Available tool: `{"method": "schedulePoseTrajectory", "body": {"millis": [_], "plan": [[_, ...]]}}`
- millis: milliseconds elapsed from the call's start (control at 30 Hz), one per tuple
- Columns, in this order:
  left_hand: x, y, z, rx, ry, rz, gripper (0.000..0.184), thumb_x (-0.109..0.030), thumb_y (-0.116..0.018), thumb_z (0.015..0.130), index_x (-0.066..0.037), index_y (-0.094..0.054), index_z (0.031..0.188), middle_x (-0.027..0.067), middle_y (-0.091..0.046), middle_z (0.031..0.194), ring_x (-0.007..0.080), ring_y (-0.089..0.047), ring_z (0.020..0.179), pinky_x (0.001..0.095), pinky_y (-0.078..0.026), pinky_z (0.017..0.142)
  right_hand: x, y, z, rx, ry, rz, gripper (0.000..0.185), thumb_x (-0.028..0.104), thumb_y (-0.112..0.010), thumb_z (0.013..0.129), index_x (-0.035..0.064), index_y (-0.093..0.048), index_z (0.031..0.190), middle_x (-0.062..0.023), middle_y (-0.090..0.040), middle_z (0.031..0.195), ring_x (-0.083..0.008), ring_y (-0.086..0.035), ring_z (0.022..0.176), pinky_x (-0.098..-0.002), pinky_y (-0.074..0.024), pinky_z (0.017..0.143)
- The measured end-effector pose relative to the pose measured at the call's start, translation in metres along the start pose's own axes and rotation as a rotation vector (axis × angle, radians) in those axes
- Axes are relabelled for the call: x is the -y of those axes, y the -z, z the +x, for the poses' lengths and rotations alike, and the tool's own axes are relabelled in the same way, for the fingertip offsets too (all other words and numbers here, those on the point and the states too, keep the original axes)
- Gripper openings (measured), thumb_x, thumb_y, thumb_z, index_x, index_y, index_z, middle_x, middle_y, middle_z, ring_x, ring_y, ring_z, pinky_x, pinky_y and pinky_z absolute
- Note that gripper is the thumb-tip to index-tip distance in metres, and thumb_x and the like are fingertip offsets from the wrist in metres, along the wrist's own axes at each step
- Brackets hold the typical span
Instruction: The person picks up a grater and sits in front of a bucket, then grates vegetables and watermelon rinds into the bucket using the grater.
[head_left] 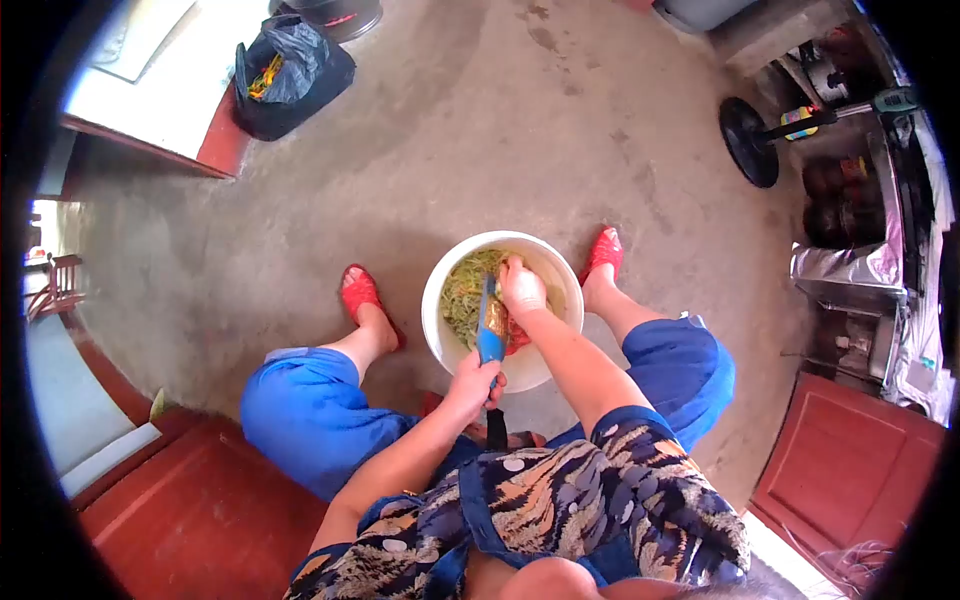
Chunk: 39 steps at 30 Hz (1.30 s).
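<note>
Between my knees stands a white bucket with pale green shreds inside. My left hand is closed round the blue handle of a grater, which slants down into the bucket. My right hand is inside the bucket at the right side of the grater's upper part, its fingers curled. Whatever it grips is hidden under the fingers. Something red shows in the bucket below my right wrist.
My feet in red slippers flank the bucket on the concrete floor. A black bin with a plastic bag stands at upper left beside a white-topped table. To the right are a round black base with a pole, shelves and a red cabinet.
</note>
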<state>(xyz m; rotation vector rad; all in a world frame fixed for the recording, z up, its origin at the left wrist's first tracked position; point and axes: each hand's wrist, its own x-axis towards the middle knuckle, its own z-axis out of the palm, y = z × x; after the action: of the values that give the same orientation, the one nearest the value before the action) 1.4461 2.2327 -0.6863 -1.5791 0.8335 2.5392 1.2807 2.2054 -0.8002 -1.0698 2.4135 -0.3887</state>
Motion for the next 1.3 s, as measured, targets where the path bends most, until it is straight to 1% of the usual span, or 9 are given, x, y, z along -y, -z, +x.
{"method": "schedulePoseTrajectory", "body": {"millis": [167, 300, 433, 633, 700, 767, 900, 1167, 1300], "plan": [[-0.006, 0.02, 0.019, -0.09, -0.02, -0.111, 0.01, -0.013, -0.045, 0.082, -0.01, -0.042, 0.091, 0.0046, -0.046, 0.065, 0.0115, -0.04, 0.045, 0.0251, -0.028, 0.036, 0.032, 0.017, -0.053, 0.2, 0.207, 0.047, 0.02, 0.026, -0.043, 0.085, 0.0056, -0.045, 0.086, -0.0206, -0.058, 0.061, -0.0376, -0.059, 0.058, -0.0493, -0.0463, 0.055], [0.0, 0.007, 0.01, -0.04, 0.009, 0.005, 0.008, -0.013, -0.044, 0.082, -0.011, -0.041, 0.09, 0.0042, -0.046, 0.064, 0.0108, -0.04, 0.045, 0.0248, -0.028, 0.036, 0.009, 0.0, -0.031, 0.043, 0.093, -0.03, 0.023, 0.026, -0.042, 0.086, 0.004, -0.045, 0.088, -0.0196, -0.059, 0.062, -0.0352, -0.06, 0.057, -0.0474, -0.048, 0.054], [0.001, 0.003, 0.001, -0.041, -0.013, 0.066, 0.009, -0.012, -0.043, 0.082, -0.011, -0.041, 0.091, 0.0047, -0.047, 0.064, 0.0108, -0.041, 0.045, 0.0248, -0.028, 0.035, 0.004, -0.008, 0.001, 0.08, -0.046, -0.081, 0.026, 0.028, -0.039, 0.087, 0.0026, -0.043, 0.091, -0.0209, -0.061, 0.069, -0.0343, -0.061, 0.064, -0.0456, -0.0494, 0.059], [0.001, 0.013, 0.023, -0.079, -0.009, -0.042, 0.01, -0.011, -0.043, 0.081, -0.01, -0.041, 0.09, 0.0058, -0.047, 0.064, 0.0114, -0.041, 0.044, 0.0251, -0.028, 0.034, 0.027, 0.027, -0.053, 0.345, 0.144, -0.122, 0.022, 0.023, -0.037, 0.087, 0.0025, -0.042, 0.091, -0.0209, -0.061, 0.07, -0.035, -0.062, 0.068, -0.0479, -0.0482, 0.06], [0.001, 0.009, 0.02, -0.068, -0.007, -0.027, 0.009, -0.011, -0.043, 0.081, -0.01, -0.041, 0.09, 0.006, -0.047, 0.064, 0.0115, -0.04, 0.043, 0.0252, -0.028, 0.033, 0.019, 0.022, -0.048, 0.292, 0.164, -0.062, 0.025, 0.027, -0.037, 0.088, 0.0022, -0.043, 0.09, -0.0216, -0.059, 0.064, -0.0378, -0.06, 0.06, -0.0492, -0.0469, 0.056], [0.004, 0.001, 0.009, -0.03, -0.008, 0.129, 0.011, -0.012, -0.042, 0.082, -0.008, -0.041, 0.093, 0.0056, -0.047, 0.064, 0.0116, -0.041, 0.042, 0.0262, -0.031, 0.033, -0.002, -0.003, -0.019, 0.168, -0.039, -0.03, 0.028, 0.029, -0.037, 0.088, 0.0022, -0.044, 0.093, -0.0227, -0.06, 0.07, -0.0384, -0.061, 0.066, -0.0494, -0.048, 0.062], [0.002, 0.006, 0.009, -0.062, 0.006, 0.076, 0.009, -0.013, -0.042, 0.083, -0.01, -0.04, 0.091, 0.0067, -0.048, 0.069, 0.0113, -0.04, 0.043, 0.0242, -0.028, 0.034, 0.008, 0.004, -0.006, 0.154, -0.141, -0.028, 0.034, 0.032, -0.042, 0.086, 0.0022, -0.047, 0.102, -0.0242, -0.061, 0.078, -0.0379, -0.061, 0.075, -0.0481, -0.0484, 0.068], [0.005, 0.0, 0.004, -0.048, 0.015, -0.005, 0.008, -0.013, -0.044, 0.082, -0.01, -0.041, 0.089, 0.0071, -0.048, 0.067, 0.0119, -0.041, 0.045, 0.0255, -0.028, 0.035, -0.012, -0.019, 0.001, 0.108, -0.145, 0.028, 0.03, 0.033, -0.043, 0.087, 0.005, -0.051, 0.093, -0.0218, -0.061, 0.075, -0.0377, -0.06, 0.073, -0.0479, -0.0469, 0.068], [0.002, 0.013, 0.017, -0.076, 0.054, -0.114, 0.008, -0.012, -0.045, 0.081, -0.01, -0.041, 0.087, 0.0055, -0.046, 0.065, 0.0116, -0.04, 0.044, 0.0247, -0.027, 0.035, 0.013, 0.007, -0.036, 0.159, 0.052, 0.067, 0.028, 0.031, -0.044, 0.087, 0.0041, -0.051, 0.085, -0.0225, -0.059, 0.068, -0.0391, -0.058, 0.065, -0.0486, -0.0456, 0.06]]}}
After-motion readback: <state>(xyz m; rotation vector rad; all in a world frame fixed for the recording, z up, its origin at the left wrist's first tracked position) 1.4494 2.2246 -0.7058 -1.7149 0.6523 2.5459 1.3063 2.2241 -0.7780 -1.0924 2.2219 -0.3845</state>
